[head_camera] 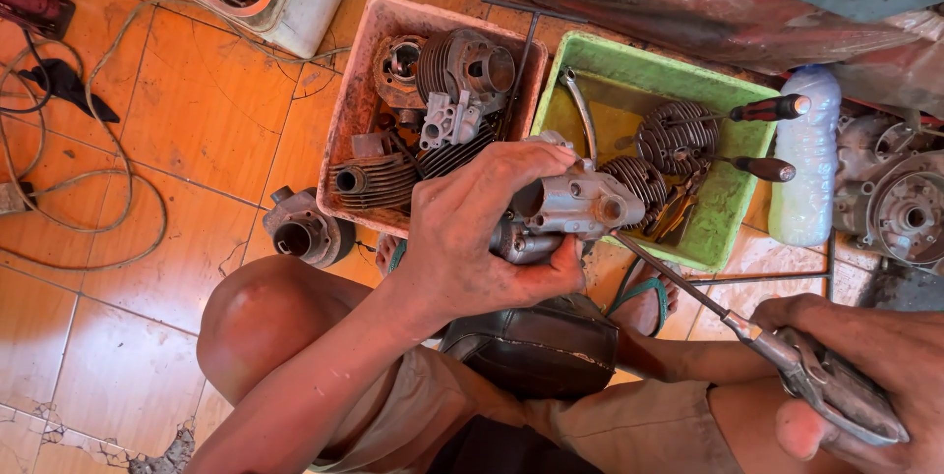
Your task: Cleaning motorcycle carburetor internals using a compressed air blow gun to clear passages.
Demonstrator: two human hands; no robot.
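L hand (472, 238) clamps grey engine part (565, 208) mid-frame; R hand (865, 376) grips air blow gun (836, 390) lower right. Keep nozzle (669, 272) aimed into ports, part steady.

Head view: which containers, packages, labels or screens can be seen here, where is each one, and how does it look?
Pink tray: upper middle, rectangular, dirty, holding engine parts.
Green tray: right of the pink tray, rectangular, holding finned parts and screwdrivers.
Plastic bottle: right of the green tray, whitish, blue cap.
No labels or screens show.
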